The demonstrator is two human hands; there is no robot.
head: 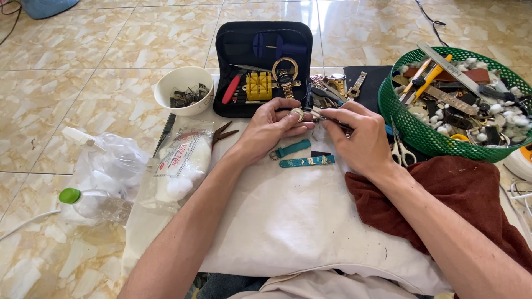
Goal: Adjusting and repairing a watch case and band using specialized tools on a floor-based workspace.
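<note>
My left hand (270,128) pinches a small round watch case (297,114) between thumb and fingers over a white cloth (288,221). My right hand (357,138) holds a thin metal tool (324,115) whose tip touches the watch case. Two teal strap halves (302,155) lie on the cloth just below both hands.
An open black tool case (263,39) with a yellow holder, a red-handled tool and a gold watch lies behind. A white bowl (184,83) of small parts stands left. At the right are a green basket (404,119) of tools, scissors (402,152) and a brown towel (449,188). A cotton bag (180,163) and a bottle (91,202) lie left.
</note>
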